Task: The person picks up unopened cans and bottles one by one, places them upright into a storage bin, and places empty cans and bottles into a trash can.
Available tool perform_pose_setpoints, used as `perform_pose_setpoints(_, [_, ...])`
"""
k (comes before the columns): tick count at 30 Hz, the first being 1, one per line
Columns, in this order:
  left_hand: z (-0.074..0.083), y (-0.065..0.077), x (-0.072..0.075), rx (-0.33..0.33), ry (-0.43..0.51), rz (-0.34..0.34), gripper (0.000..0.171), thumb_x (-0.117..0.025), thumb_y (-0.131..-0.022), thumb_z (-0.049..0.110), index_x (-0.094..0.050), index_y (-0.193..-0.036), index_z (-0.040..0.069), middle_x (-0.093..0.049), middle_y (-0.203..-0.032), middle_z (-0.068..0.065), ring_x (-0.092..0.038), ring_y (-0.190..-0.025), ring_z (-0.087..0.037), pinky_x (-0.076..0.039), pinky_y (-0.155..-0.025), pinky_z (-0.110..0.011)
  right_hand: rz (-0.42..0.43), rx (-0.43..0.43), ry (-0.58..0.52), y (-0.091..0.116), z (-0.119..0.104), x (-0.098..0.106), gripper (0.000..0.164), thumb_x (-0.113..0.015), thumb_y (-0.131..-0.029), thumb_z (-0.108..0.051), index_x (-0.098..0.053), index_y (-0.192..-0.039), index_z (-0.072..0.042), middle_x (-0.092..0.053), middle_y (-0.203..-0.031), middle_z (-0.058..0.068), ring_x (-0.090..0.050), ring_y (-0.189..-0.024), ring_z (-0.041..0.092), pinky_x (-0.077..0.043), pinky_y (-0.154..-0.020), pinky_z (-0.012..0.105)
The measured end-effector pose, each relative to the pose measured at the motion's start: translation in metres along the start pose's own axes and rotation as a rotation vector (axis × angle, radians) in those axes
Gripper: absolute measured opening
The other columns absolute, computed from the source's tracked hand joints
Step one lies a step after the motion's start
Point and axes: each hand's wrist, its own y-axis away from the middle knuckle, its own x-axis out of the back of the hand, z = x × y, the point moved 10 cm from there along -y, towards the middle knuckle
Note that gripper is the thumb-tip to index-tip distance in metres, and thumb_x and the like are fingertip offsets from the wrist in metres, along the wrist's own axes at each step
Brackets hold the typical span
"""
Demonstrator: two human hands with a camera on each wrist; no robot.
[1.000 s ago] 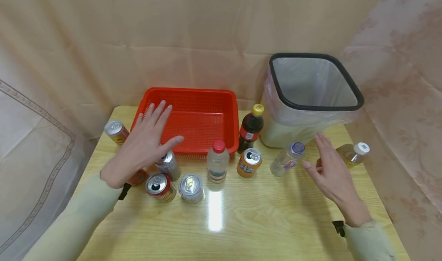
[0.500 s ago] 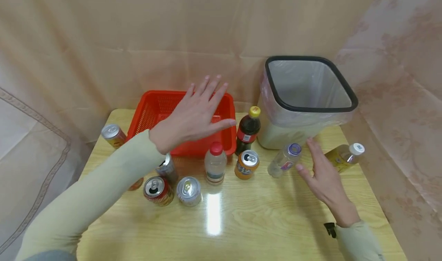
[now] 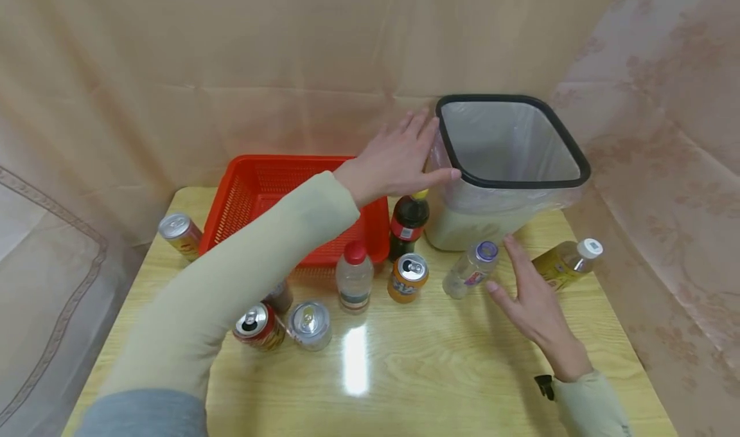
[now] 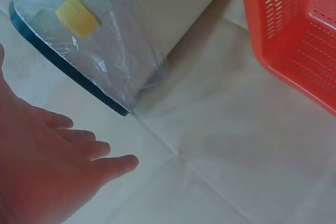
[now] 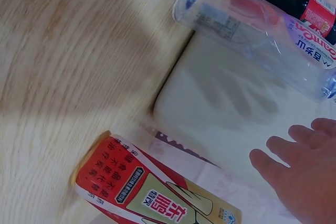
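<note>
My left hand (image 3: 399,157) reaches across with straight, spread fingers and holds nothing. It hovers above the cola bottle (image 3: 408,222), with its fingertips right at the left side of the black bin rim (image 3: 523,184). The left wrist view shows the same hand (image 4: 58,156) below the yellow cap (image 4: 77,17) and the bin liner. My right hand (image 3: 537,305), empty and with fingers extended, is between a clear bottle with a purple cap (image 3: 467,275) and a white-capped drink bottle (image 3: 557,267). In the right wrist view that drink bottle (image 5: 157,187) shows a red and gold label.
A red plastic basket (image 3: 378,231) stands at the back left, partly behind my left sleeve. Along the front are a red-capped clear bottle (image 3: 354,279), an orange can (image 3: 408,279), a silver-topped can (image 3: 310,324) and a red can (image 3: 260,328). Another can (image 3: 180,234) stands far left.
My left hand has swept right, from the basket's left side across to the bin rim. The right hand has stayed nearly in place. The view has shifted slightly.
</note>
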Motion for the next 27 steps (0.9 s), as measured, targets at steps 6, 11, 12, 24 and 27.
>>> perform_pose_setpoints(6, [0.01, -0.016, -0.005, 0.013, 0.033, -0.021, 0.102, -0.033, -0.096, 0.079, -0.009, -0.167, 0.01, -0.003, -0.174, -0.01, -0.004, -0.16, -0.029, -0.013, -0.126, -0.057, -0.01, -0.035, -0.057, -0.002, 0.001, -0.006, 0.084, -0.062, -0.101, -0.043, -0.019, -0.167, -0.013, -0.025, -0.168, 0.022, -0.03, -0.147, 0.053, -0.031, -0.111, 0.072])
perform_pose_setpoints(11, [0.016, -0.022, -0.014, 0.035, 0.082, -0.066, 0.103, -0.036, -0.096, 0.078, -0.005, -0.168, 0.011, 0.001, -0.174, -0.01, -0.001, -0.16, -0.029, -0.012, -0.126, -0.056, -0.001, -0.075, -0.162, -0.007, 0.003, -0.013, 0.084, -0.063, -0.101, -0.045, -0.021, -0.166, -0.014, -0.027, -0.167, 0.022, -0.03, -0.147, 0.053, -0.028, -0.112, 0.073])
perform_pose_setpoints(12, [0.016, -0.023, -0.016, 0.04, 0.089, -0.072, 0.103, -0.036, -0.096, 0.078, -0.005, -0.168, 0.011, 0.001, -0.174, -0.01, -0.001, -0.16, -0.029, -0.012, -0.126, -0.056, 0.005, -0.082, -0.184, -0.008, 0.003, -0.015, 0.083, -0.064, -0.1, -0.044, -0.022, -0.166, -0.013, -0.028, -0.167, 0.021, -0.03, -0.147, 0.053, -0.028, -0.113, 0.073])
perform_pose_setpoints(24, [0.015, -0.024, -0.029, 0.05, 0.122, -0.097, 0.103, -0.038, -0.096, 0.077, -0.005, -0.167, 0.011, 0.005, -0.174, -0.007, -0.001, -0.16, -0.027, -0.016, -0.125, -0.055, 0.045, -0.138, -0.374, -0.019, 0.002, -0.033, 0.083, -0.08, -0.091, -0.018, -0.035, -0.16, -0.009, -0.045, -0.157, 0.019, -0.048, -0.139, 0.043, -0.038, -0.112, 0.059])
perform_pose_setpoints(27, [0.015, -0.024, -0.029, 0.053, 0.11, -0.09, 0.104, -0.036, -0.096, 0.079, -0.004, -0.167, 0.011, 0.005, -0.174, -0.007, -0.001, -0.16, -0.027, -0.014, -0.126, -0.055, 0.057, -0.153, -0.372, -0.02, 0.002, -0.034, 0.078, -0.082, -0.09, -0.017, -0.04, -0.155, -0.007, -0.053, -0.15, 0.02, -0.054, -0.135, 0.04, -0.042, -0.11, 0.057])
